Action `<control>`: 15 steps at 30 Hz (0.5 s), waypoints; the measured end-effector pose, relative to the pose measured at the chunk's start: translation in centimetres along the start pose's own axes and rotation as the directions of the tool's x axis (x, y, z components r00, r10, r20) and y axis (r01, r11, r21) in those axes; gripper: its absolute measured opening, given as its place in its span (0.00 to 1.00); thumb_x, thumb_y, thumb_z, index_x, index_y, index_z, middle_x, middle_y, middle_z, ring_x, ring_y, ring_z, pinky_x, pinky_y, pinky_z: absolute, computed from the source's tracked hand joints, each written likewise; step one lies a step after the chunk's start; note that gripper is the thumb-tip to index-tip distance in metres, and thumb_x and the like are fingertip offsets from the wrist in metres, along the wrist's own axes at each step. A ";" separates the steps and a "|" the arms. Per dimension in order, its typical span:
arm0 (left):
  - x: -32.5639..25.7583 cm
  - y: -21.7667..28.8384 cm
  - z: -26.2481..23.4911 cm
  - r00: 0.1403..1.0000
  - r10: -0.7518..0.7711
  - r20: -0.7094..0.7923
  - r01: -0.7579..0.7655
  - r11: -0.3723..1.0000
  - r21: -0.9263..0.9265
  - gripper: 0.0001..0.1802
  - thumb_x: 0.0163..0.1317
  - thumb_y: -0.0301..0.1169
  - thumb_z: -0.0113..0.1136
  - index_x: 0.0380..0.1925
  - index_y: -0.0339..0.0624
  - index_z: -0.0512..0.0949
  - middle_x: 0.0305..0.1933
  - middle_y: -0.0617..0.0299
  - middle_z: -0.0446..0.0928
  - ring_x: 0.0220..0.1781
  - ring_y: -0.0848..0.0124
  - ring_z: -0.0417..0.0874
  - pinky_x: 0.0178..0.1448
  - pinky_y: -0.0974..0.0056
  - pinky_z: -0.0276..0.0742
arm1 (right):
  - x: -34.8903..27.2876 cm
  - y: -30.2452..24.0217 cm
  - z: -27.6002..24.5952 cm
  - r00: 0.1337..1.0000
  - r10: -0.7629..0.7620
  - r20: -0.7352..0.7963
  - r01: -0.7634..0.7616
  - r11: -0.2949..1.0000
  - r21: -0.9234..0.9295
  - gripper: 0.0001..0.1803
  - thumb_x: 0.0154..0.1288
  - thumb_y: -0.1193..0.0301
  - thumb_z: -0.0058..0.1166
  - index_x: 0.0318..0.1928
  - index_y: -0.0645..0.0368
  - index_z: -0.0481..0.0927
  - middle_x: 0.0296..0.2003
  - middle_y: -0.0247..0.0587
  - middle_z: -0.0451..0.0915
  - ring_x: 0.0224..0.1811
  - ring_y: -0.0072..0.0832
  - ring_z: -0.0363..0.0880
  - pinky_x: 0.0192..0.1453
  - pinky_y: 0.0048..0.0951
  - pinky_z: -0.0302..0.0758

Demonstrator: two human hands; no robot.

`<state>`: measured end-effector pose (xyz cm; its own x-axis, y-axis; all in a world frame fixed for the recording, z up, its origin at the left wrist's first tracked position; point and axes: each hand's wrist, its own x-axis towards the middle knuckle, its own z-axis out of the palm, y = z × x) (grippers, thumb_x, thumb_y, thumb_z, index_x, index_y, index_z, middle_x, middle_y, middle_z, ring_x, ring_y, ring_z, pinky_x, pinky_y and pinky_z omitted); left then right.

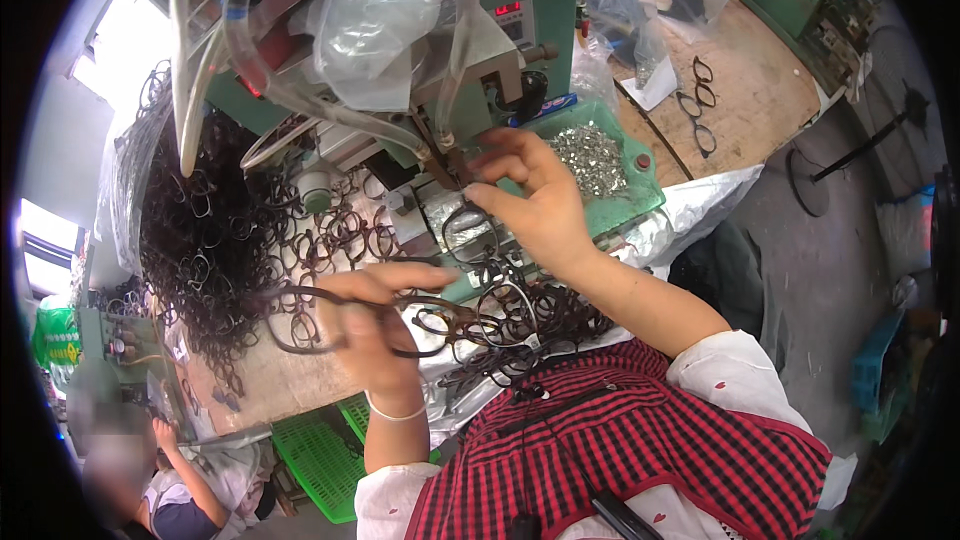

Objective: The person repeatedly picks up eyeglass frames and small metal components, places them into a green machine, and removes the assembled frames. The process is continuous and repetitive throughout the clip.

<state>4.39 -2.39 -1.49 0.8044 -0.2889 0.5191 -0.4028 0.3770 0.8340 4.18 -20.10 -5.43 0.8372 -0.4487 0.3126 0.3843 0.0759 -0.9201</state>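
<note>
and here the left hand (375, 335) is closed around a dark eyeglass frame (318, 291), the lens rims showing to either side of its blurred fingers; held by the middle like that, it likely leaves both rims free of the grip. up ahead and to the right, the right hand (540, 205) is in at the machine head (448, 162), thumb and fingers drawn narrow against it. whether anything is pinched there, nobody can tell from this angle. just below those fingertips, another frame (447, 237) sits close under the head, perhaps so the fingers can steady it.

just beyond the right hand, to its right, lies the green tray (648, 202), heaped with small shiny pieces (590, 158), presumably set so near to keep the reach short. under the right wrist there's a tangled pile of frames (570, 320), close to the person's body, and beyond the left hand's fingers loose frames (350, 230) lie across the bench. farther left of that hand comes the big dark heap (205, 230), seemingly kept aside to leave the machine head reachable.
</note>
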 end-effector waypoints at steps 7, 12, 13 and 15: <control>-6.4 0.9 0.9 0.422 -0.682 0.597 0.882 0.461 -0.096 0.15 0.77 0.40 0.43 0.39 0.38 0.67 0.32 0.44 0.83 0.31 0.64 0.85 0.32 0.69 0.78 | -1.6 -2.9 1.3 0.996 0.087 0.005 -0.088 0.995 0.053 0.29 0.60 0.80 0.60 0.63 0.67 0.69 0.51 0.44 0.83 0.50 0.27 0.82 0.59 0.27 0.73; -0.9 0.2 2.6 0.453 -0.732 0.510 0.890 0.400 -0.216 0.17 0.75 0.43 0.43 0.37 0.39 0.68 0.26 0.35 0.81 0.17 0.59 0.81 0.19 0.66 0.75 | 0.8 -1.7 -5.7 0.961 -0.170 0.220 0.276 0.672 -0.687 0.17 0.58 0.73 0.61 0.50 0.58 0.85 0.57 0.49 0.80 0.61 0.41 0.77 0.67 0.39 0.70; 0.0 -0.1 3.0 0.450 -0.780 0.436 0.893 0.397 -0.212 0.18 0.73 0.43 0.45 0.34 0.38 0.68 0.24 0.36 0.80 0.15 0.57 0.80 0.19 0.63 0.77 | 1.0 0.2 -7.7 0.967 -0.219 0.129 0.224 0.489 -0.843 0.16 0.55 0.70 0.63 0.46 0.56 0.86 0.56 0.52 0.79 0.62 0.48 0.74 0.68 0.44 0.69; 0.3 -1.7 2.5 0.483 -0.789 0.380 0.876 0.435 -0.210 0.17 0.74 0.43 0.45 0.33 0.40 0.70 0.26 0.39 0.82 0.20 0.60 0.82 0.25 0.67 0.79 | 0.7 3.5 -10.9 0.954 -0.293 0.060 0.124 0.206 -0.971 0.12 0.53 0.70 0.65 0.40 0.54 0.87 0.53 0.54 0.80 0.61 0.49 0.74 0.65 0.44 0.72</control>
<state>4.25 -5.32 -2.31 0.5406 -0.7712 -0.3363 0.6207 0.0957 0.7782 1.85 -29.84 -11.01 0.7095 -0.3972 0.5822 -0.1946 -0.9044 -0.3799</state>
